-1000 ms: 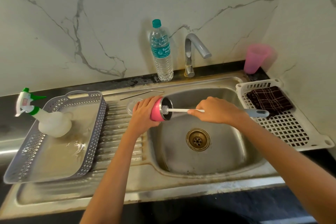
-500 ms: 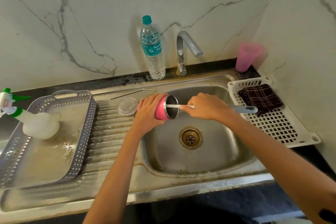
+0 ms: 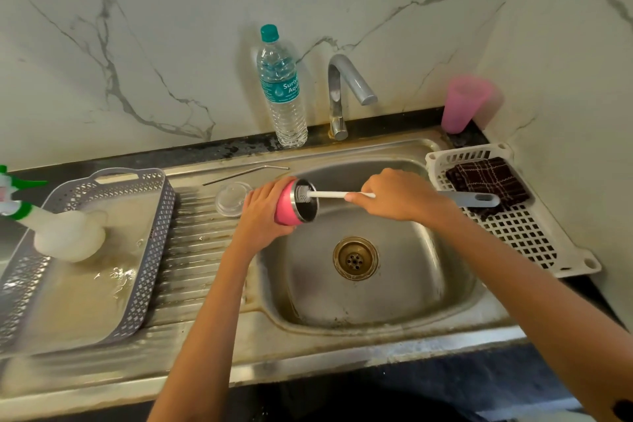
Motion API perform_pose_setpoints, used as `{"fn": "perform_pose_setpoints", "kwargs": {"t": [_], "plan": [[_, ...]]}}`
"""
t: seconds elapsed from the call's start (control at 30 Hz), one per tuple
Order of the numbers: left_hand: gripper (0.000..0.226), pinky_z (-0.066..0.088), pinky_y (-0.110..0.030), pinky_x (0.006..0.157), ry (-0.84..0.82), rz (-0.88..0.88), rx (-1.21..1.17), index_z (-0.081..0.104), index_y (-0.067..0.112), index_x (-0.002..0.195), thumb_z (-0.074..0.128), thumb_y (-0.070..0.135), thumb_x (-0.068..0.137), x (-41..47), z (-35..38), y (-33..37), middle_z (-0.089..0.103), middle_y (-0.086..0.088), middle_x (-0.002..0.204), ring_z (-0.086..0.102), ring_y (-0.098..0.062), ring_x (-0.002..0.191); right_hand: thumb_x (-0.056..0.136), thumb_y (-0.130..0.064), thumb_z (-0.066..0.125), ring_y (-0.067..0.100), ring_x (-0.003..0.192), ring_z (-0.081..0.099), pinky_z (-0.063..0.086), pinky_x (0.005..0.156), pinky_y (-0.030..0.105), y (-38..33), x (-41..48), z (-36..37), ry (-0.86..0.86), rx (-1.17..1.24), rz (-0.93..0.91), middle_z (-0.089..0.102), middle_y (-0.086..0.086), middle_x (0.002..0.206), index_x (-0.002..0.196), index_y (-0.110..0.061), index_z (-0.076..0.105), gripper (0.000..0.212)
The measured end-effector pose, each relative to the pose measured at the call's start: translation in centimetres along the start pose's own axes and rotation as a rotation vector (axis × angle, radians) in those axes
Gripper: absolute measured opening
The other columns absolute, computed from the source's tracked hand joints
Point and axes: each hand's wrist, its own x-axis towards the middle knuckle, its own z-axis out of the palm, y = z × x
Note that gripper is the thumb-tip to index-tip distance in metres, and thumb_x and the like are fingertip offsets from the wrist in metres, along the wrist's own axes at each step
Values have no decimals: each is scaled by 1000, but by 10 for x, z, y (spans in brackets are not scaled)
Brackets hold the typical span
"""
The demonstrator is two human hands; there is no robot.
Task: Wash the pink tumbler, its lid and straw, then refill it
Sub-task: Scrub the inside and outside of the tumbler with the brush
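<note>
Left hand [image 3: 263,212] grips pink steel-lined tumbler [image 3: 284,208], right hand [image 3: 400,195] grips white-stemmed brush [image 3: 337,195]. At tumbler's 9 o'clock: clear round lid [image 3: 233,198]. White spray bottle [image 3: 68,238] cropped at frame edge.

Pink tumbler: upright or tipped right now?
Tipped on its side: the left hand grips the pink tumbler, mouth toward the right hand, whose bottle brush reaches inside.

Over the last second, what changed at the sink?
The brush went deeper into the pink tumbler, then drew back rightward, so its bristles show at the mouth again. Nothing taken or released: left hand holds the tumbler, right hand the brush. The lid and straw lie unmoved.
</note>
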Motion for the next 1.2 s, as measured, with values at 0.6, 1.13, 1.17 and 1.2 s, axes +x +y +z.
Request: {"fn": "perform_pose_setpoints", "kwargs": {"t": [0.6,1.13,1.17,1.2], "plan": [[96,33,-50,111,-27,133,-5,34,27,146,82,32,63,12,3,25,45,1,144,42,-23,132,97,-59,34,19,66,55,38,61,31,-7,16,6,50,-126,17,56,2,69,70,-17,57,55],[96,36,-47,108,42,103,-24,40,24,143,87,30,60,9,-17,13,48,0,139,45,-21,126,99,-55,32,22,69,55,47,66,34,-10,2,2,65,-200,21,53,1,69,76,-16,56,51],[96,37,-45,107,27,109,-57,38,26,144,86,31,61,10,-13,19,47,2,139,44,-19,126,99,-55,31,23,71,55,45,65,34,-17,6,6,65,-213,11,54,3,72,83,-16,60,51],[95,38,-40,106,17,88,-126,37,28,143,87,29,62,11,-10,23,46,5,138,43,-16,125,99,-55,31,25,73,55,44,65,34,-22,10,11,64,-211,1,54,3,75,89,-15,63,52]]}}
